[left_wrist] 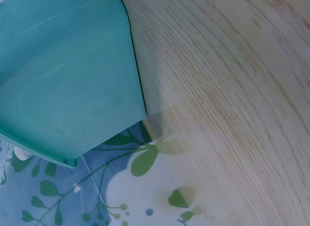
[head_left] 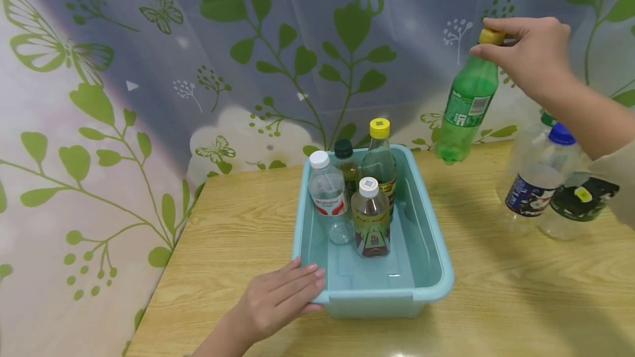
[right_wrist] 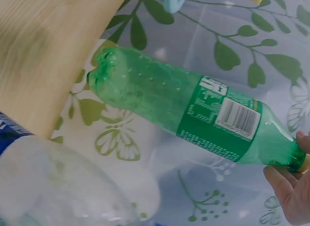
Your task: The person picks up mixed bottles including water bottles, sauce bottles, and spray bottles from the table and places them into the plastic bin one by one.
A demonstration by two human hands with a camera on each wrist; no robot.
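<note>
In the head view my right hand (head_left: 538,54) pinches the yellow cap of a green plastic bottle (head_left: 468,101), held tilted in the air to the right of the bin. The right wrist view shows the same green bottle (right_wrist: 179,102) with its label and barcode, my fingers (right_wrist: 286,189) at its neck. My left hand (head_left: 278,296) rests with straight fingers on the near left corner of a light blue plastic bin (head_left: 434,252). Inside the bin stand a white-capped clear bottle (head_left: 327,189), a white-capped labelled bottle (head_left: 371,225), a dark-capped bottle (head_left: 345,161) and a yellow-capped bottle (head_left: 379,156).
To the right, partly behind my right forearm, stand a blue-capped clear bottle (head_left: 538,186) and a bottle with a dark label (head_left: 577,197). All stand on a wood-grain table (head_left: 238,225). A leaf-patterned curtain (head_left: 278,70) hangs along the table's back and left edges.
</note>
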